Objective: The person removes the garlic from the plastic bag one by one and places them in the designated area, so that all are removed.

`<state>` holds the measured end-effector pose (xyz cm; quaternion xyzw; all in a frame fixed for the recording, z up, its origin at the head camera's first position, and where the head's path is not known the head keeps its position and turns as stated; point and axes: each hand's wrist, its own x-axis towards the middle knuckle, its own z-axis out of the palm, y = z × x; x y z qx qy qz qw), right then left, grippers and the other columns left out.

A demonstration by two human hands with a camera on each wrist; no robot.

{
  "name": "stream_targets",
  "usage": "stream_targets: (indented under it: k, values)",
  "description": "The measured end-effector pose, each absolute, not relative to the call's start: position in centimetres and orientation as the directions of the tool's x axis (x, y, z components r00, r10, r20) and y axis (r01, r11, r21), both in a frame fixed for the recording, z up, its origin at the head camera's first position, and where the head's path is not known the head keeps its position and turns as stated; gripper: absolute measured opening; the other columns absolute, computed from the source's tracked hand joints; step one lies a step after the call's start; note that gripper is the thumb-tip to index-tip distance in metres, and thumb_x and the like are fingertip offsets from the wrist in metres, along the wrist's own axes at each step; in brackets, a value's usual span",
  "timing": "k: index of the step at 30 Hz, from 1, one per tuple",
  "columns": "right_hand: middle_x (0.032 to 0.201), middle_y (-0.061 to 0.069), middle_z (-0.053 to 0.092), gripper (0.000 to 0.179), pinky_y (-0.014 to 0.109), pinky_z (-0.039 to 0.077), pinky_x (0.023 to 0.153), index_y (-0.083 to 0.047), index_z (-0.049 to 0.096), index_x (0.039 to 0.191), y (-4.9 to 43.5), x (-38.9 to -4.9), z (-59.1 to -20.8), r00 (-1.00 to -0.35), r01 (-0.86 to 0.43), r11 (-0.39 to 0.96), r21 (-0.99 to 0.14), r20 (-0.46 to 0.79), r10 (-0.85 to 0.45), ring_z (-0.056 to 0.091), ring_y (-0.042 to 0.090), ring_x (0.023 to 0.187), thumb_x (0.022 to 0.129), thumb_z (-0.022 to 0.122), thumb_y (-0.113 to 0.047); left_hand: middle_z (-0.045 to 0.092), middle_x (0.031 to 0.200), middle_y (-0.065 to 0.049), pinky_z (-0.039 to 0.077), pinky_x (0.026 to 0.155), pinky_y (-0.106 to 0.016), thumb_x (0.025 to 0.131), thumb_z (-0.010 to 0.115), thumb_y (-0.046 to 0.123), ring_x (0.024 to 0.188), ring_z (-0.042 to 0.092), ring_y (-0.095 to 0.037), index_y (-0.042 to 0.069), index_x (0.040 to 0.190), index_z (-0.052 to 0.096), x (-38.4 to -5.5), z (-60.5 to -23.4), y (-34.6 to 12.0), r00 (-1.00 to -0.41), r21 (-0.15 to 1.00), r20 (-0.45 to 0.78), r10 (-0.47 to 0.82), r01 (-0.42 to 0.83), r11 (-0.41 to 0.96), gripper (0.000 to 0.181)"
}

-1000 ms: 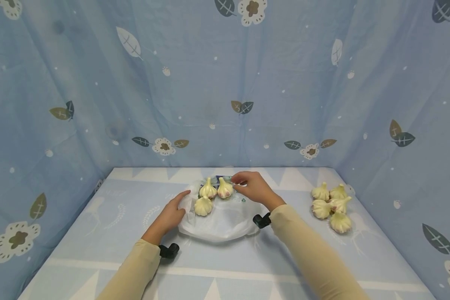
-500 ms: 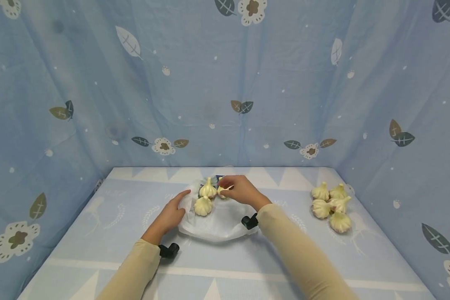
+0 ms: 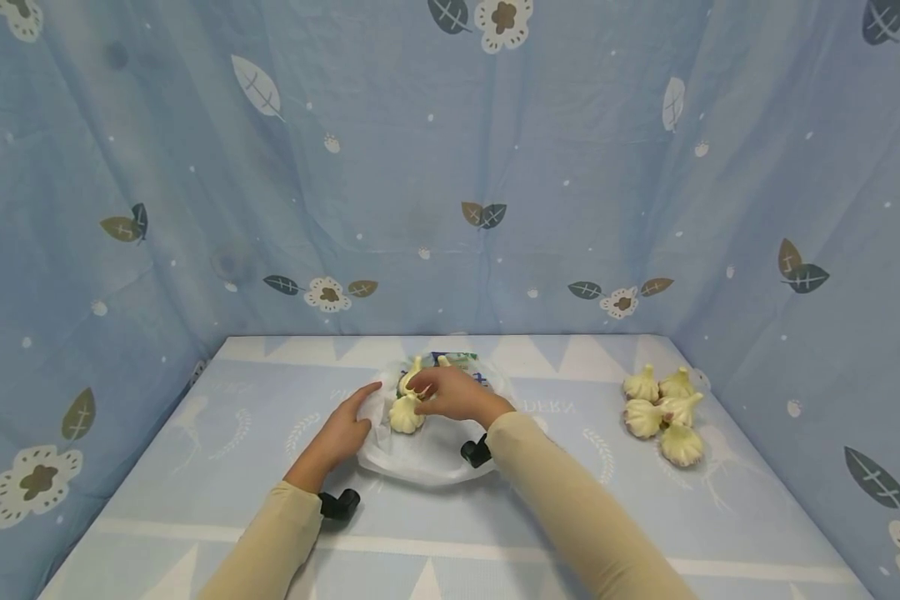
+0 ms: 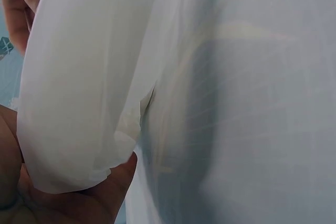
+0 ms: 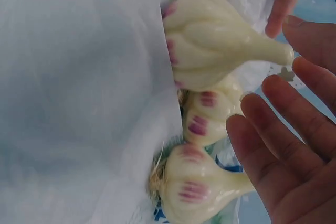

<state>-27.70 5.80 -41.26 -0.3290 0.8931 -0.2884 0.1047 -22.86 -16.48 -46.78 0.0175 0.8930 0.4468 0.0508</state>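
Observation:
A white plastic bag lies spread near the table's back edge, bearing three garlic bulbs. My left hand holds the bag's left edge; in the left wrist view its thumb and fingers stand around the folded plastic. My right hand is over the bulbs, at the front garlic bulb. In the right wrist view, its fingers are extended and apart, with the thumb close to the nearest garlic bulb's stem. The back-left bulb is partly hidden; the back-right bulb's stem shows above my hand.
To the right, several garlic bulbs sit in a cluster on the patterned tablecloth. A blue curtain with leaves and flowers encloses the back and sides. Blue and green print shows at the bag's far edge.
My right hand has moved left and slightly nearer, from beside the back-right garlic bulb to the front bulb. The left hand and the bulbs have kept their places.

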Motion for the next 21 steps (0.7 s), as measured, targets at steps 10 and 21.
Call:
stream_targets:
  k: [10, 21]
  values:
    - [0.111, -0.002, 0.070, 0.027, 0.019, 0.052, 0.078, -0.014, 0.069, 0.115, 3.9, -27.2, -42.1, -0.750, -0.565, 0.612, -0.554, 0.035, -0.660, 0.066, 0.011, 0.095, 0.088, 0.070, -0.015, 0.023, 0.160, -0.018, 0.023, 0.115, -0.061, 0.091, 0.039, -0.004, 0.147, 0.019, -0.039, 0.024, 0.153, 0.029, -22.7, -46.7, -16.6, -0.994, 0.803, -0.059, 0.091, 0.007, 0.597, 0.068]
    - [0.094, -0.005, 0.069, 0.020, 0.020, 0.051, 0.073, -0.016, 0.068, 0.109, 3.8, -27.0, -42.9, -0.795, -0.544, 0.652, -0.528, 0.076, -0.602, 0.061, 0.006, 0.084, 0.089, 0.069, -0.019, 0.023, 0.160, -0.018, 0.021, 0.116, -0.061, 0.090, 0.039, -0.004, 0.148, 0.018, -0.039, 0.023, 0.153, 0.029, -22.6, -46.6, -16.6, -0.995, 0.797, -0.061, 0.081, 0.000, 0.605, 0.069]
